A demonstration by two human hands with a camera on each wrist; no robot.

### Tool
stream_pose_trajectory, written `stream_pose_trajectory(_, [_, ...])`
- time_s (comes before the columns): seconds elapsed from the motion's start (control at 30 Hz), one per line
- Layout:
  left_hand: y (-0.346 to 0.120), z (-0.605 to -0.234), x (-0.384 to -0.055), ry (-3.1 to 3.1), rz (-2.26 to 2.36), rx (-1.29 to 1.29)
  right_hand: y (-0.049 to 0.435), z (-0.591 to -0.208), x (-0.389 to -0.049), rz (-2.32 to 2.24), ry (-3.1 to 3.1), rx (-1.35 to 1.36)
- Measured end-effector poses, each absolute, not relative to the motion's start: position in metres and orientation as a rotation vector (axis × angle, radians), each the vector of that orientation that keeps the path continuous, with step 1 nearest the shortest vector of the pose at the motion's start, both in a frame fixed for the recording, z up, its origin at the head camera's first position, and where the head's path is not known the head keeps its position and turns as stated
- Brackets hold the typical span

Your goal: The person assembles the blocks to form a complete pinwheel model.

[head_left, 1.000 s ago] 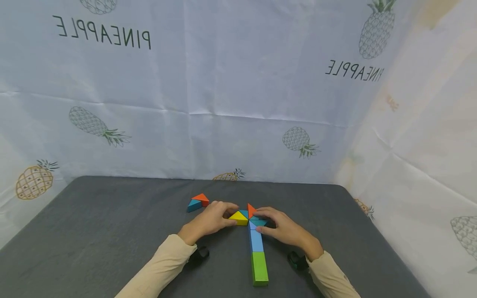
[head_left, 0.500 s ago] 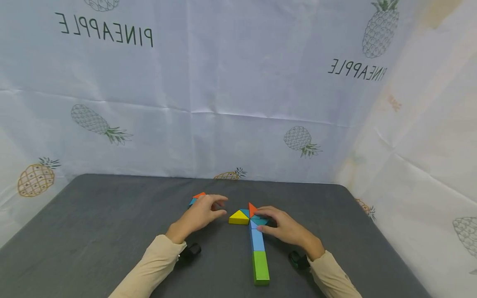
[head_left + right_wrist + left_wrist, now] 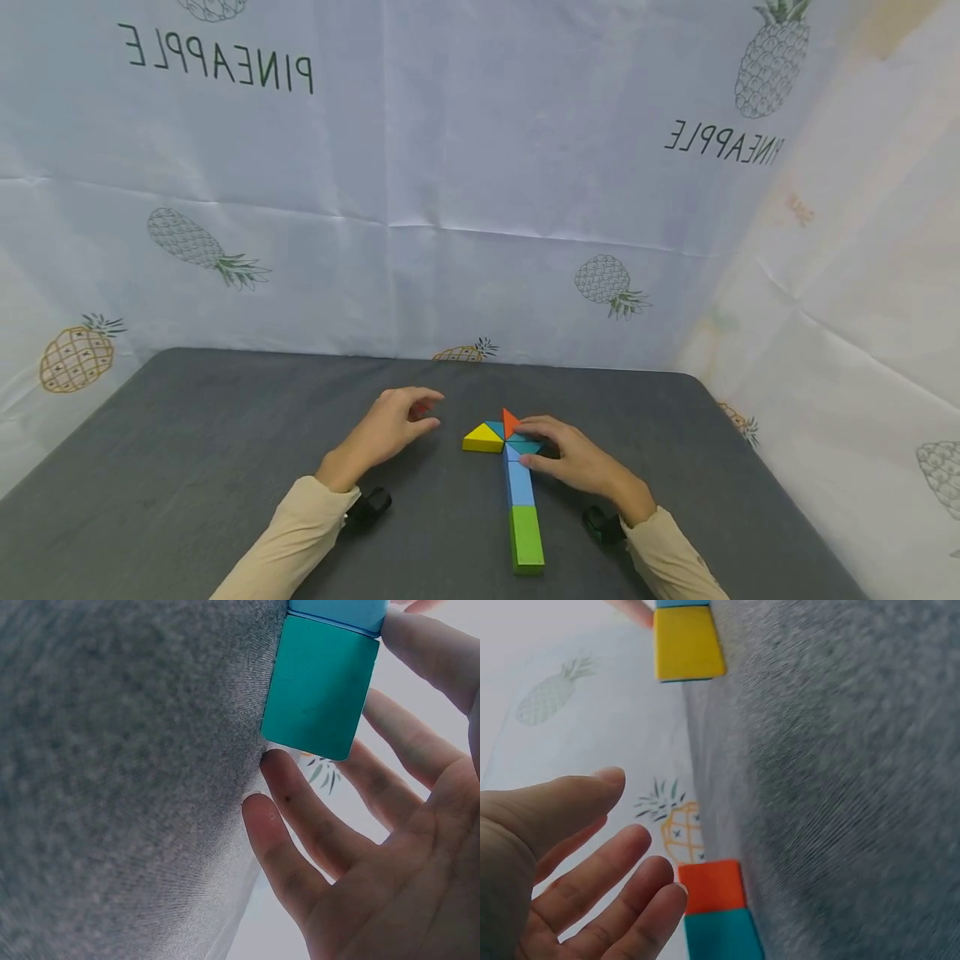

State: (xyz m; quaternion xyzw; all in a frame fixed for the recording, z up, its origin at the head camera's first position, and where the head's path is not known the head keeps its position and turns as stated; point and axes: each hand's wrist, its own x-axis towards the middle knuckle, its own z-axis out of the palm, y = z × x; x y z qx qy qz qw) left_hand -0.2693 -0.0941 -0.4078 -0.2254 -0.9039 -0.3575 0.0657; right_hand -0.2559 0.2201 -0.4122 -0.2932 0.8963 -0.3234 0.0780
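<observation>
On the dark table, triangular blocks form a pinwheel: a yellow triangle block (image 3: 482, 438), an orange triangle block (image 3: 510, 423) and teal triangles (image 3: 528, 447), above a stem of light blue (image 3: 521, 484) and green (image 3: 527, 537) blocks. My right hand (image 3: 577, 457) rests against its right side, index fingertip by the orange triangle and thumb by the light blue piece. The right wrist view shows loosely bent fingers around a teal block (image 3: 321, 686). My left hand (image 3: 387, 428) hovers left of the pinwheel, holding nothing. In the left wrist view, its fingertips are near an orange block (image 3: 712, 886) beside a teal block (image 3: 724, 935).
A pale pineapple-print cloth (image 3: 480, 167) hangs behind the table (image 3: 210, 467) and along its right side. Dark straps (image 3: 371, 505) circle both wrists below beige sleeves (image 3: 288, 533). The left hand hides the separate orange and teal blocks in the head view.
My left hand has let go of the yellow triangle block and moved left and away from me, now covering the separate pair of blocks. The right hand has stayed at the pinwheel.
</observation>
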Motion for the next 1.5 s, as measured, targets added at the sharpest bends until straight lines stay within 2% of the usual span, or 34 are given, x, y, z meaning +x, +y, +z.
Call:
stream_pose_trajectory(0.8, [-0.126,-0.401,-0.276,-2.824,-0.953,-0.459,0.220,-0.413,-0.255,-0.962,2.684,-0.878])
stream_pose_trajectory(1.5, [-0.131,-0.406,-0.280,-2.910,-0.974,-0.430,0.220,-0.412,-0.256,-0.945,2.692,-0.898])
